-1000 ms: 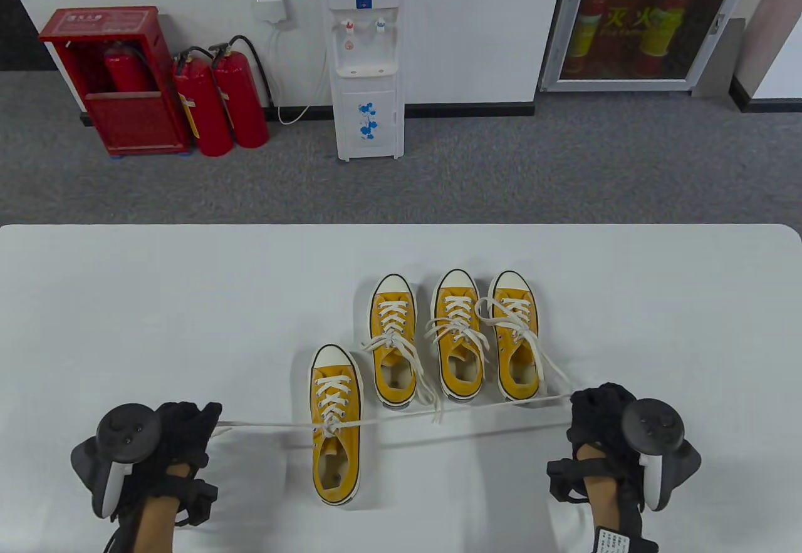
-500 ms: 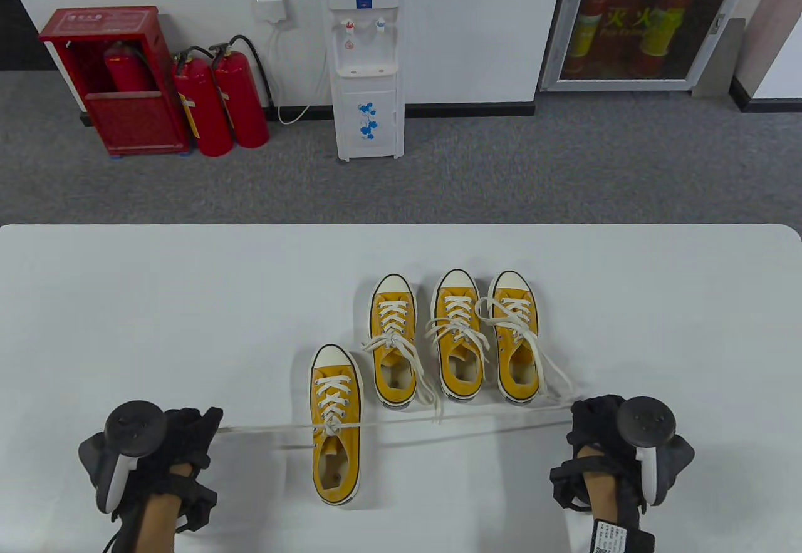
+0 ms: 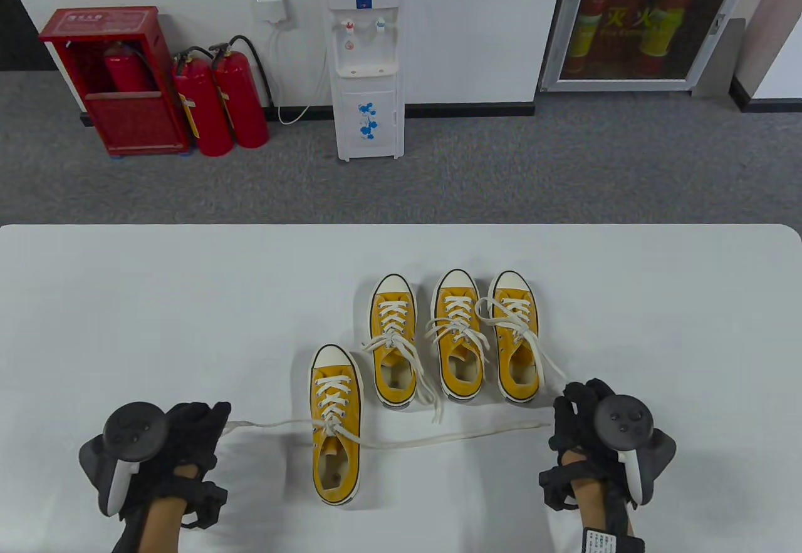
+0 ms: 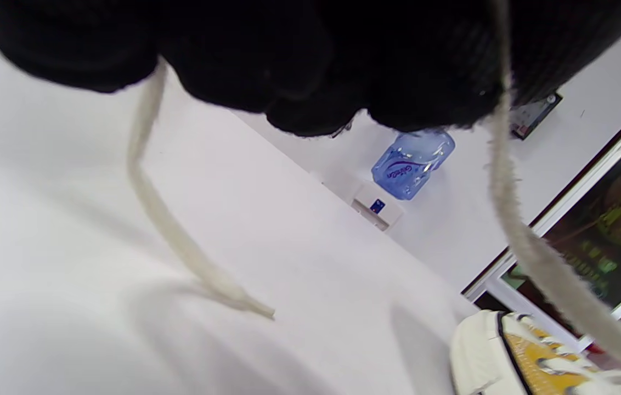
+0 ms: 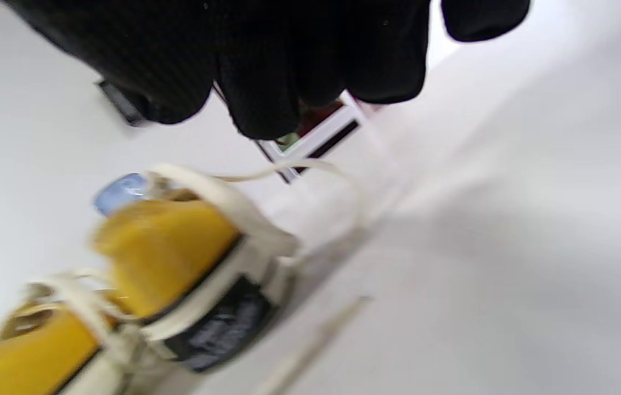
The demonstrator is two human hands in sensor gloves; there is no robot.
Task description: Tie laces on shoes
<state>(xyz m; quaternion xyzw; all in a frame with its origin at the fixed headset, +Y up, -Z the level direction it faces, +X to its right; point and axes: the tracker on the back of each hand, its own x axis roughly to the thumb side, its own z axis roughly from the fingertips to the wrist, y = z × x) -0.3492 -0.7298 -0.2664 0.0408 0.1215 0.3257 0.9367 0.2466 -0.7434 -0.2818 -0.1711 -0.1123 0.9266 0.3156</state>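
The nearest yellow sneaker [image 3: 336,424] stands toe-away on the white table [image 3: 156,302]. My left hand [image 3: 210,421], to its left, grips the left lace [image 3: 269,423], which sags slightly towards the shoe. In the left wrist view the lace [image 4: 508,219] runs from the gloved fingers [image 4: 299,66] down to the shoe [image 4: 524,351], and its loose end [image 4: 179,241] hangs to the table. My right hand [image 3: 573,406], to the shoe's right, holds nothing and its fingers are spread. The right lace [image 3: 457,435] lies slack on the table, and its tip [image 5: 316,340] shows below my right fingers [image 5: 266,71].
Three more yellow sneakers [image 3: 393,340] [image 3: 460,334] [image 3: 517,334] stand in a row behind the near one. Their laces trail loose towards my right hand [image 3: 432,399]. A water dispenser [image 3: 366,58] and fire extinguishers [image 3: 216,102] stand on the floor beyond the table.
My right hand has let go of the right lace and moved left; that lace dropped slack onto the table. My left hand shifted slightly right and its lace loosened.
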